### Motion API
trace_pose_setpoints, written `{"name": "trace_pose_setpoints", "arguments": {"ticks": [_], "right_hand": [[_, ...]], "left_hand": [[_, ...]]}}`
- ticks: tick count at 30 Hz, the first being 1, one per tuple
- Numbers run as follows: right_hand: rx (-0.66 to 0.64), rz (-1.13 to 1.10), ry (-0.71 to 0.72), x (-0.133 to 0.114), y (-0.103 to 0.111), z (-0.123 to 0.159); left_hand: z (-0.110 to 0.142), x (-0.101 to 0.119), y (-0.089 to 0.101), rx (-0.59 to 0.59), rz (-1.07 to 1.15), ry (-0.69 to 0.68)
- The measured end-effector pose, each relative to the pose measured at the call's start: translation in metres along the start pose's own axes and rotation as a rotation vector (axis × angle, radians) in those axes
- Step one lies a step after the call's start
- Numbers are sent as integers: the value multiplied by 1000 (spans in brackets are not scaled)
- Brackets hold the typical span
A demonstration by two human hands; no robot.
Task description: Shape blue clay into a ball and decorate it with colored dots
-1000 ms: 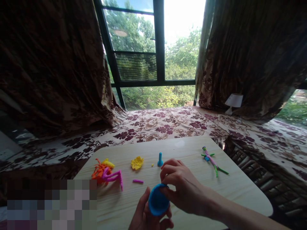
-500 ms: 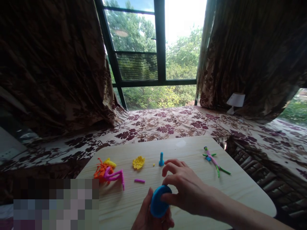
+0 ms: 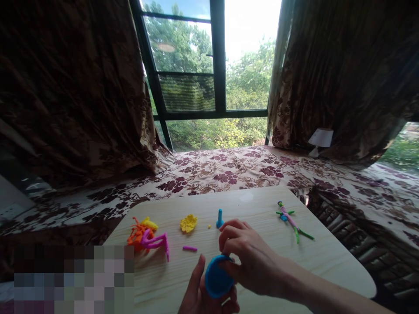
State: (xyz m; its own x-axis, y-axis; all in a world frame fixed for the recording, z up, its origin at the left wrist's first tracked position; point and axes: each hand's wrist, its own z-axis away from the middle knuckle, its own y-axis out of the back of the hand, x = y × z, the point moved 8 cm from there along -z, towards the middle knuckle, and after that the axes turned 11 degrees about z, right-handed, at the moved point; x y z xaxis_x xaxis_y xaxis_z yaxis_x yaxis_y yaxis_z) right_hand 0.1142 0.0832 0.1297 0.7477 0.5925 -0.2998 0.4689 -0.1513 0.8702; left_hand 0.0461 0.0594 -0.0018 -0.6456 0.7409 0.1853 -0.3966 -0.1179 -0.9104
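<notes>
A shallow blue dish (image 3: 216, 280) that looks like modelling clay is held tilted above the near part of the table. My left hand (image 3: 194, 291) cradles it from below, fingers curled beneath and thumb raised at its left side. My right hand (image 3: 250, 253) pinches its upper right rim, thumb on the inner face; the fingertips behind the rim are hidden. Just beyond my right knuckles stands a blue post on a round foot (image 3: 220, 219). A short purple stick (image 3: 190, 248) lies left of the dish. Farther back sit a bumpy yellow disc (image 3: 188, 223) and a tiny yellow ball (image 3: 209, 226).
On the pale wooden table (image 3: 262, 203), an orange, yellow and magenta clay figure (image 3: 147, 237) sits at the left. A pink and green stick figure (image 3: 288, 218) lies at the right. Behind are a patterned cloth ledge (image 3: 225, 165) and a small lamp (image 3: 321, 138). A blurred block covers the lower left.
My left thumb has lifted a little away from the dish's edge. My right hand's grip has shifted slightly along the rim, and the dish has turned a little.
</notes>
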Motion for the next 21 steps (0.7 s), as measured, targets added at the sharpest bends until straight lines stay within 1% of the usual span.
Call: {"name": "trace_pose_setpoints", "arguments": {"ticks": [2, 4, 7, 9, 13, 15, 18, 21], "right_hand": [[26, 1, -31, 2, 0, 0], [16, 9, -33, 1, 0, -1], [-15, 2, 42, -5, 2, -2], [-9, -13, 63, -7, 2, -3], [15, -26, -15, -2, 1, -2], [-16, -18, -11, -1, 1, -1], [-43, -15, 34, -4, 1, -1], [24, -46, -2, -3, 2, -1]], "left_hand": [[0, -1, 0, -8, 27, 3], [0, -1, 0, 1, 14, 1], [2, -2, 0, 20, -42, 12], [2, -3, -1, 18, -44, 21], [3, -4, -4, -9, 0, 9], [3, -3, -1, -5, -30, 1], [2, 1, 3, 19, -127, -19], [3, 4, 3, 6, -142, -37]]}}
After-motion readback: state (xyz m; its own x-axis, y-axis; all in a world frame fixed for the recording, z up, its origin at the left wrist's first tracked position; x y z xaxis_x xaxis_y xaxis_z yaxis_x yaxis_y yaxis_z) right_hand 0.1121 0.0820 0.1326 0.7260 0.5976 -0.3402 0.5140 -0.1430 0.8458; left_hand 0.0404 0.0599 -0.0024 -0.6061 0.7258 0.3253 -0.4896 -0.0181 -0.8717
